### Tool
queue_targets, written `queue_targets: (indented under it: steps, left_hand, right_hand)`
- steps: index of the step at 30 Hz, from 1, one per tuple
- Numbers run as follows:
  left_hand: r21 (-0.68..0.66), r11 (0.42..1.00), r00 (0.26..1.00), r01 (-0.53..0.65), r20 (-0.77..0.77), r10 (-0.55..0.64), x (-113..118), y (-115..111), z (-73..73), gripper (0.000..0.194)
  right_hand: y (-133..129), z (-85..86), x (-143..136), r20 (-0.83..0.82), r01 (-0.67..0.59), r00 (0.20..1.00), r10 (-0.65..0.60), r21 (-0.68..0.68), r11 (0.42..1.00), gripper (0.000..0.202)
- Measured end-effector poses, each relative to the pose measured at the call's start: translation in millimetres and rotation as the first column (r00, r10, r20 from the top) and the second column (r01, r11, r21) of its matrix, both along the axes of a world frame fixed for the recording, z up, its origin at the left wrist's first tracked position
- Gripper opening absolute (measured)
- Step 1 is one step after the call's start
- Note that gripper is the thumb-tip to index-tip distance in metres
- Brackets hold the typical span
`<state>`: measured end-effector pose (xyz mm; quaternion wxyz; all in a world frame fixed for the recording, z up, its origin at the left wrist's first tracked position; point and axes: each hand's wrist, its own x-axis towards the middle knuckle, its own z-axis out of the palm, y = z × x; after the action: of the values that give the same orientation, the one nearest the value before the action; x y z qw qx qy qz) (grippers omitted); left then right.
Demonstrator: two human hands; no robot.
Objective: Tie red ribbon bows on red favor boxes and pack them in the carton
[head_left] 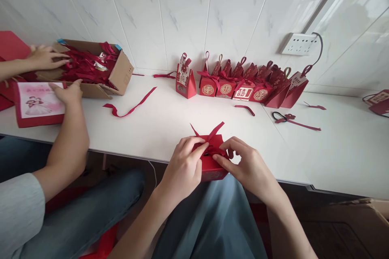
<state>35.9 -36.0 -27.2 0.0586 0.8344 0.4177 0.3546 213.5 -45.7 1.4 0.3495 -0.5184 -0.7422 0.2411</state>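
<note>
Close to the table's front edge, a small red gift box (pixel 214 166) sits between my hands. A red ribbon (pixel 216 129) runs over its top, with loose ends sticking up toward the back. My left hand (pixel 187 162) rests on the left of the box, thumb and fingers closed on the ribbon near the middle. On the right, my right hand (pixel 243 162) pinches a loop of the same ribbon between thumb and fingers. The ribbon's crossing point is partly hidden under my fingertips.
Finished red boxes (pixel 225 89) line the tiled wall. Loose ribbon (pixel 132 107) and a black hair tie (pixel 278 117) lie on the white table (pixel 343 141). At left, another person's hands (pixel 68 91) are by a cardboard box (pixel 124 73) of ribbons and a red bag (pixel 39 119).
</note>
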Motion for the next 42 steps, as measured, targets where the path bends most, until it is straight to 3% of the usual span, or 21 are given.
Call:
queue_targets:
  steps: [6,10,15,20,29,35,39,42]
  left_hand:
    - [-0.014,1.000,1.000,0.002,0.006,-0.002,0,-1,1.7,0.045]
    - [-0.010,1.000,1.000,0.006,0.011,-0.006,0,-1,2.1,0.045]
    - [-0.007,1.000,1.000,0.004,0.008,-0.004,0,-2,2.4,0.045]
    - [-0.004,1.000,1.000,0.003,-0.003,-0.003,0,-1,1.4,0.044]
    - [-0.004,1.000,1.000,0.004,0.014,-0.004,0,-1,1.4,0.045]
    - [-0.009,1.000,1.000,0.001,0.019,-0.001,0,-1,0.7,0.047]
    - [-0.012,1.000,1.000,0.006,0.012,-0.006,-1,0,0.4,0.045]
    - [-0.013,1.000,1.000,0.005,0.008,-0.005,-1,0,0.4,0.044]
  right_hand:
    - [-8,4.5,0,-0.021,-0.026,0.999,0.026,0.013,1.000,0.003]
    - [-7,-0.3,-8,0.008,0.111,0.994,-0.113,0.104,0.988,0.012]
    - [-4,-10.0,-17,0.059,0.300,0.947,-0.316,0.188,0.935,0.014]
    - [-4,-8.6,-18,0.057,0.225,0.969,-0.241,0.196,0.954,0.008]
    - [3,-16.4,-33,0.183,0.350,0.894,-0.409,0.284,0.893,0.015]
    - [1,-14.0,-21,0.175,0.269,0.933,-0.316,0.246,0.931,0.016]
    - [1,-10.9,-8,0.034,0.129,0.991,-0.131,0.076,0.989,0.011]
    - [1,-6.6,0,-0.046,0.084,0.995,-0.084,-0.006,0.996,0.009]
